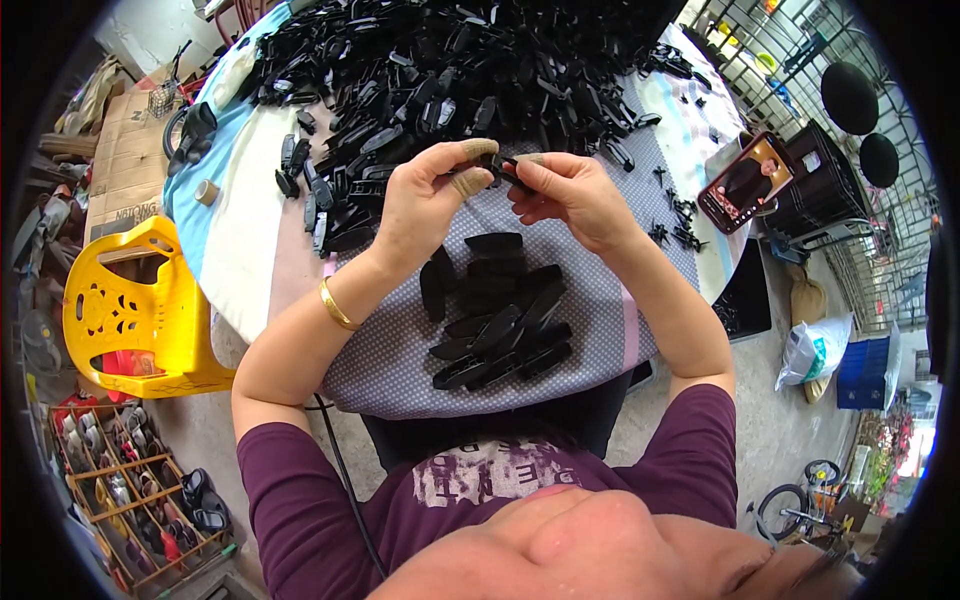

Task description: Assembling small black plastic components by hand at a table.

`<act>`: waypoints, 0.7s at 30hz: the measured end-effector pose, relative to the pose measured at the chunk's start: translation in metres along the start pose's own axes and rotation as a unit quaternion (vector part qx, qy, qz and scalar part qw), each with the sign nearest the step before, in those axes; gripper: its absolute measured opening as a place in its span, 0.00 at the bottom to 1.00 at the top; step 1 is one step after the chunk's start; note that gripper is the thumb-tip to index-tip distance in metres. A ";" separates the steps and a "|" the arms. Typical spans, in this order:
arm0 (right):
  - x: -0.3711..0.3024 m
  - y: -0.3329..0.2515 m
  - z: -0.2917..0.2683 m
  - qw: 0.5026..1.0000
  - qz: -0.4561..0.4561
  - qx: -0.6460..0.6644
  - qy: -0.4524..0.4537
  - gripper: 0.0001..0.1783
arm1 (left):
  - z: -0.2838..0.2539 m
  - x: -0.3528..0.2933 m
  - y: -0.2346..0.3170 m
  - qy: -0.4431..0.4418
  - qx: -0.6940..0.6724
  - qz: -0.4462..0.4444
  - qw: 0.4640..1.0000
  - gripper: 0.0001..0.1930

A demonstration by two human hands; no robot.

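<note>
Above the near half of the table, my left hand [418, 205] and my right hand [578, 200] meet with fingers pinched. Between their fingertips is a small black plastic piece [512, 174], partly covered by the fingers; its exact shape does not show. Tan covers wrap some fingertips of both hands. A loose group of long, flat black plastic pieces [497, 330] lies on the cloth close to my body, below the hands. Beyond the hands spreads a large heap of similar black pieces [400, 95].
The patterned tablecloth [375, 375] covers the table. At right, a phone [747, 183] stands tilted beside small black bits [683, 220]. A tape roll [206, 192] sits at left. Near the table are a yellow chair [120, 300], a shoe rack [130, 490] and a blue crate [865, 373].
</note>
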State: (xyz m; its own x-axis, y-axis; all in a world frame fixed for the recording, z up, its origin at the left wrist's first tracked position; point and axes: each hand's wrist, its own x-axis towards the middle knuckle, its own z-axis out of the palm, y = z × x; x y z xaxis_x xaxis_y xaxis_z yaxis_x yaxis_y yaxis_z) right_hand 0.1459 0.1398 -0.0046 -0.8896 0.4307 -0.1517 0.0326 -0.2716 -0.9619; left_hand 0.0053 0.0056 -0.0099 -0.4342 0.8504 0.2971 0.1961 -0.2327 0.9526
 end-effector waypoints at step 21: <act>0.000 0.014 0.012 0.918 -0.202 -0.342 0.001 0.20 | -0.004 0.003 -0.007 -0.039 -0.233 -0.089 0.968 0.16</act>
State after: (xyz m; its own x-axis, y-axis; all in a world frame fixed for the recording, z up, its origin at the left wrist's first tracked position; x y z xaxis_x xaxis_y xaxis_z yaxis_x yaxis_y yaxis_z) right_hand 0.1407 0.1255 -0.0150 -0.8911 0.3791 0.2497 -0.0215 0.5142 -0.8574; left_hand -0.0009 0.0084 -0.0155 -0.3541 0.9252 0.1367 -0.3005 -0.2510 0.9202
